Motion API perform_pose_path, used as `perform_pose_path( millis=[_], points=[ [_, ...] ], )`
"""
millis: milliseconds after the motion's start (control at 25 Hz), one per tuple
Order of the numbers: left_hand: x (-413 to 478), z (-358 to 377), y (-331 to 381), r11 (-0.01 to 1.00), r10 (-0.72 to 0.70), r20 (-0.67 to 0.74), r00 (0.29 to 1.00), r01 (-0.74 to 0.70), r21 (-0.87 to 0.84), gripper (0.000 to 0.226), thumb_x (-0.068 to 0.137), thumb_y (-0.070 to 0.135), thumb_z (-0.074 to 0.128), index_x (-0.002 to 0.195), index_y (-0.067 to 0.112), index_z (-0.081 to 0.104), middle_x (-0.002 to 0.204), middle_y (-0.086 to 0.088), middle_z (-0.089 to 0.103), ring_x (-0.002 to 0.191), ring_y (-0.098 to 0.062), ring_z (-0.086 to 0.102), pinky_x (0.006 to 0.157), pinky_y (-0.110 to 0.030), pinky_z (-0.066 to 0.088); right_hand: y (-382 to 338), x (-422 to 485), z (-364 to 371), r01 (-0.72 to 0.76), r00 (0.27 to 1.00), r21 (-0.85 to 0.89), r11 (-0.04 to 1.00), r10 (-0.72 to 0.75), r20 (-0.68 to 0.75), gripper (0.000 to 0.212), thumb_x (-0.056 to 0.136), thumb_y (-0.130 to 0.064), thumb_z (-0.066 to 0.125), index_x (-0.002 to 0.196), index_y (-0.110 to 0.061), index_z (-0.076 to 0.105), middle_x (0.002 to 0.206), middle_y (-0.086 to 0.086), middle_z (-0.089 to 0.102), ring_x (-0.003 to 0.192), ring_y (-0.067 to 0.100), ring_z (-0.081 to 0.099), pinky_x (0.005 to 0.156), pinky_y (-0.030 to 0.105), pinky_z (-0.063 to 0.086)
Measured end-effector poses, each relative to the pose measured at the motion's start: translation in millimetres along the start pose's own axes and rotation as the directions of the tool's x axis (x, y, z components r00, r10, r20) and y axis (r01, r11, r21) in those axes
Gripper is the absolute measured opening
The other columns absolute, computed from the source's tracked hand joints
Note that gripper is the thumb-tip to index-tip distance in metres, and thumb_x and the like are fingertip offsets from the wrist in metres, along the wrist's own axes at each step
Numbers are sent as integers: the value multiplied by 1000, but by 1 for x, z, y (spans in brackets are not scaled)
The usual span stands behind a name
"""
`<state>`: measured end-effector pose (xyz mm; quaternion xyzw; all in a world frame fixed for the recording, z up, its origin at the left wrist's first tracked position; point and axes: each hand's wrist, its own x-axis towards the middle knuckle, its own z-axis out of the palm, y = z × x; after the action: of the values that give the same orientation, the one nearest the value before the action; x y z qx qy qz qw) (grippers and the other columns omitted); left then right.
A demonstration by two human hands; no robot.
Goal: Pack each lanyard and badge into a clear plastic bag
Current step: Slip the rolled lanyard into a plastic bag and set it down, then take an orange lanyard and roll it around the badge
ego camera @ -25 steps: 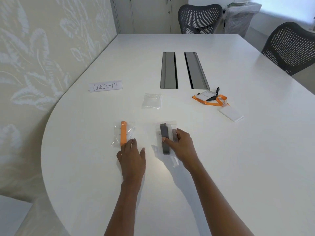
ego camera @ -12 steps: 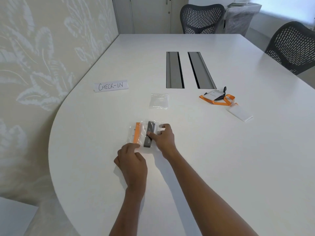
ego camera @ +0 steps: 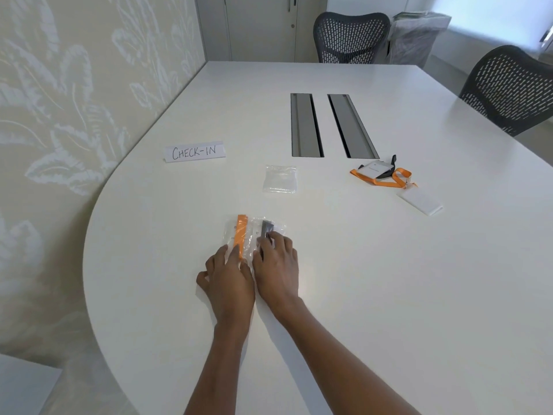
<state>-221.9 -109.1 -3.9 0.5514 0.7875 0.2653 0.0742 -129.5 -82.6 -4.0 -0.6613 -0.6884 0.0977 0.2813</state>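
Observation:
Two filled clear bags lie side by side on the white table [ego camera: 389, 280]. The left bag holds an orange lanyard [ego camera: 240, 235]; the right bag holds a grey lanyard [ego camera: 266, 227]. My left hand [ego camera: 229, 280] rests flat with its fingertips on the near end of the orange bag. My right hand [ego camera: 276, 265] lies flat beside it, fingers pressing the grey bag. Farther back lies an empty clear bag [ego camera: 279, 178]. To the right sit a loose orange lanyard [ego camera: 386, 176] with a badge and black clip, and a white badge card [ego camera: 420, 200].
A paper sign reading CHECK-IN [ego camera: 194, 151] stands at the back left. Two grey cable slots [ego camera: 332, 124] run down the table's middle. Two dark mesh chairs [ego camera: 351, 37] stand at the far end and far right. A patterned wall borders the left side.
My right hand slid the grey-lanyard bag left until it sits against the orange-lanyard bag. My left hand came forward again onto the orange bag's near end.

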Motion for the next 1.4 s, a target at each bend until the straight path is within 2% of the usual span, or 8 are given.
perform_pose_path(
  millis=[160, 480, 680, 800, 920, 1200, 1320, 1400],
  points=[
    [13, -2, 0, 999, -26, 8, 1000, 26, 37, 42, 103, 19, 57, 145, 24, 62, 155, -5, 55, 143, -26, 45, 112, -51, 28, -5, 5, 8, 72, 996, -67, 995, -68, 60, 44, 104, -29, 37, 142, -16, 57, 153, 8, 50, 136, 31, 47, 108, 42, 40],
    [15, -7, 3, 990, -2, 63, 998, -8, 144, 52, 109, 21, 44, 161, 23, 38, 169, -9, 34, 153, -28, 32, 118, -53, 25, -1, 9, 9, 130, 980, -67, 989, -118, 163, 56, 111, -35, 33, 164, -18, 26, 174, 15, 18, 158, 33, 19, 124, 47, 25],
    [-2, 1, 35, 998, 56, -11, 998, -56, 31, 51, 101, 10, 56, 151, 21, 53, 156, -10, 49, 144, -32, 41, 113, -52, 29, 29, 8, -12, 166, 982, -52, 985, -160, 98, 42, 106, -32, 44, 141, -10, 51, 154, 16, 47, 144, 33, 42, 114, 43, 35],
    [-13, 19, 70, 991, 134, 7, 991, -134, 0, 52, 100, 8, 59, 150, 23, 55, 157, -7, 49, 143, -31, 44, 112, -48, 30, 65, 11, -36, 122, 990, -74, 990, -117, 74, 42, 104, -30, 33, 132, -10, 57, 143, 12, 55, 130, 31, 51, 107, 42, 39],
    [-24, 47, 111, 980, 199, 44, 979, -198, -21, 43, 102, 10, 58, 145, 15, 61, 158, -12, 50, 146, -31, 44, 114, -48, 30, 108, 16, -64, 89, 996, -97, 991, -86, 34, 54, 100, -34, 23, 132, -8, 58, 139, 13, 58, 127, 31, 53, 106, 44, 42],
    [-42, 120, 235, 935, 355, 227, 907, -342, -96, 45, 111, 23, 47, 155, 16, 48, 169, -12, 37, 158, -26, 30, 126, -45, 26, 242, 38, -134, -84, 996, -224, 971, 77, -40, 39, 107, -25, 44, 141, -10, 54, 146, 11, 54, 134, 30, 50, 111, 42, 40],
    [-48, 145, 257, 908, 402, 275, 874, -419, 6, 51, 114, 33, 37, 163, 20, 35, 174, -10, 26, 163, -25, 19, 132, -48, 15, 283, 50, -153, -123, 992, -247, 961, 114, -49, 42, 108, -26, 45, 145, -9, 51, 153, 13, 50, 141, 30, 46, 117, 43, 38],
    [-50, 154, 256, 894, 419, 240, 876, -444, 61, 51, 113, 35, 32, 162, 21, 37, 173, -10, 30, 162, -26, 21, 131, -50, 14, 303, 64, -162, -144, 989, -254, 956, 131, -68, 43, 107, -27, 47, 146, -9, 50, 156, 13, 47, 144, 30, 44, 118, 44, 36]
  ],
)
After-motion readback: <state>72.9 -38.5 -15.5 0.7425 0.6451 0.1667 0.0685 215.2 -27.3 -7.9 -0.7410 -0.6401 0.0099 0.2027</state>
